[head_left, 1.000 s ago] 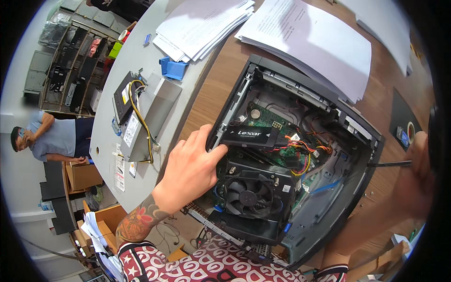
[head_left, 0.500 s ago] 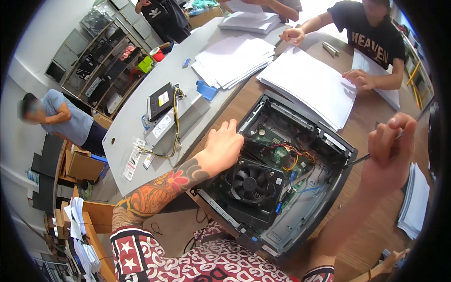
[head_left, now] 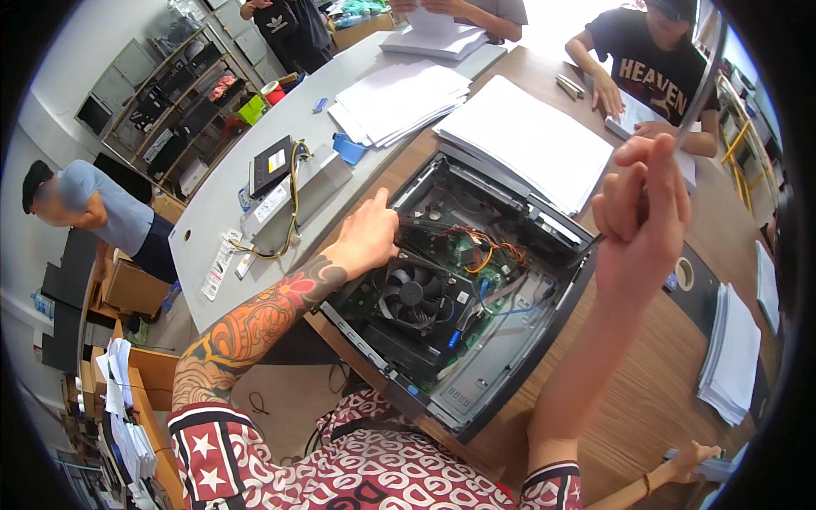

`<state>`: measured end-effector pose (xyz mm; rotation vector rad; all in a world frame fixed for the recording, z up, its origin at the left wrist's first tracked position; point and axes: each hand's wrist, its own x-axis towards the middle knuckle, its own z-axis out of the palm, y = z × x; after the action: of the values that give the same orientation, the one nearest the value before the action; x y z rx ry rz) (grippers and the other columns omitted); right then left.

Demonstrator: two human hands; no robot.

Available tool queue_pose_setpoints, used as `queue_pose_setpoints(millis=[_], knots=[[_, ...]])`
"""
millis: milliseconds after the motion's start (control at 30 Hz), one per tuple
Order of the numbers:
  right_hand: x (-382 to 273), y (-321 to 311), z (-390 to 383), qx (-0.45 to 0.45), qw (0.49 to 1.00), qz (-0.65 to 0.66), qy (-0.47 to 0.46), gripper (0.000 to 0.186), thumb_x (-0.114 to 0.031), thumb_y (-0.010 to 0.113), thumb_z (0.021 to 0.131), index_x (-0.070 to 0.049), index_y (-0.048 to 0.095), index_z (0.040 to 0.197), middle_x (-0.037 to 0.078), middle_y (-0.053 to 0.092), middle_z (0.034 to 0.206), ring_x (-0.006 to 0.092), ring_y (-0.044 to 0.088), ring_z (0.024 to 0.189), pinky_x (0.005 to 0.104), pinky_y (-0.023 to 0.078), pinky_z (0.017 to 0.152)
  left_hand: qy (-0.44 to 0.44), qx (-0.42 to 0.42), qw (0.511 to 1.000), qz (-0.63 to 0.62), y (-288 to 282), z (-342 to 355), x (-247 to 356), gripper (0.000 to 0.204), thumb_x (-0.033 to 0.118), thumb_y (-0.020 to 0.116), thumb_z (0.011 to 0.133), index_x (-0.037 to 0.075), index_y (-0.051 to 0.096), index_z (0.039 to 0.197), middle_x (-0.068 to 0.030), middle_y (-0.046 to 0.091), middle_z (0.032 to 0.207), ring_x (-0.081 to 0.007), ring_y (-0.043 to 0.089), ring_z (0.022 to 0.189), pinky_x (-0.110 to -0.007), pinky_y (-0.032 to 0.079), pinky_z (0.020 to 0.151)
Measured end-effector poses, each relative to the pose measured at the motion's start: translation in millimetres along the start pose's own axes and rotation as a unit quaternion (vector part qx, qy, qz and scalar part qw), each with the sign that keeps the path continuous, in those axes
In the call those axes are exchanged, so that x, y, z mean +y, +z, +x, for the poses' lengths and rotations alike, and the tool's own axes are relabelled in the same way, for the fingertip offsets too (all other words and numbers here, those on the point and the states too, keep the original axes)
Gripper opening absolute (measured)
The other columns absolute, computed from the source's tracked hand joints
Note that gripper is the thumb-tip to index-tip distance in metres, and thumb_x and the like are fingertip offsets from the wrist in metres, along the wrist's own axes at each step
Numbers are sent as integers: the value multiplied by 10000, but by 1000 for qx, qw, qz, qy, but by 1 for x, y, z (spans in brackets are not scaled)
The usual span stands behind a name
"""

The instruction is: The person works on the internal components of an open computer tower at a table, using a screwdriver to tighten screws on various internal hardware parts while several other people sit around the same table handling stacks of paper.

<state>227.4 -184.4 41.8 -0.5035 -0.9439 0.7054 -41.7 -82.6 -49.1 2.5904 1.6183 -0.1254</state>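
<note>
An open black computer case [head_left: 557, 302] lies on the brown table, showing a circuit board, coloured wires [head_left: 501, 246] and a black cooling fan [head_left: 412, 293]. My left hand [head_left: 361, 238] is at the case's left side, fingers curled on a flat black drive [head_left: 412, 223] that it partly hides. My right hand [head_left: 637, 221] is raised over the case's right side, closed round a long thin rod-like tool [head_left: 701, 85] slanting up to the top right; its lower end is near the case rim, and whether it touches is unclear.
Paper stacks [head_left: 527, 136] lie beyond and right of the case [head_left: 727, 357]. Loose computer parts [head_left: 297, 200] rest on the grey table [head_left: 204, 263]. Co-workers sit or stand at the top right [head_left: 637, 59], top and left [head_left: 102, 204]; another person's hand [head_left: 693, 459] reaches in at bottom right. A tape roll [head_left: 684, 274] is right.
The view has tilted, bringing more people into sight. My right hand has risen, turning the rod from level to steeply slanted. My left hand stays at the case's left side.
</note>
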Motion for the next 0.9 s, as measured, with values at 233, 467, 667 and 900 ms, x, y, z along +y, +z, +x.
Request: queue_pose_setpoints(millis=[233, 467, 667, 900], knots=[[8, 3, 0, 13, 998, -54, -7, 419, -332, 567, 1004, 45, 642, 838, -75, 304, 479, 5, 216, 415, 232, 134, 403, -3, -2, 999, 51, -3, 1, 8, 287, 130, 848, 653, -19, 688, 839, -177, 500, 1145, -352, 578, 1061, -468, 531, 885], [5, 4, 0, 12, 997, -76, -2, 393, -326, 578, 997, 23, 654, 832, -77, 329, 485, 5, 223, 436, 229, 136, 428, 56, 43, 996, -56, 13, 4, -12, 225, 59, 821, 600, -31, 686, 756, -218, 505, 1122, -386, 582, 1021, -456, 504, 901], [8, 4, -2, 11, 994, -106, -14, 387, -317, 578, 999, 21, 654, 827, -80, 336, 489, 1, 234, 440, 227, 138, 434, 59, 21, 996, -68, 10, 5, -11, 136, 34, 765, 601, 1, 728, 727, -293, 495, 1214, -419, 608, 1012, -426, 503, 913], [8, 8, -5, 16, 990, -137, -3, 363, -302, 599, 992, 19, 666, 836, -94, 343, 502, -7, 248, 443, 217, 137, 433, 91, 49, 993, -55, 10, 3, -14, 105, 45, 760, 638, 11, 723, 729, -267, 500, 1171, -412, 600, 991, -448, 498, 897]])
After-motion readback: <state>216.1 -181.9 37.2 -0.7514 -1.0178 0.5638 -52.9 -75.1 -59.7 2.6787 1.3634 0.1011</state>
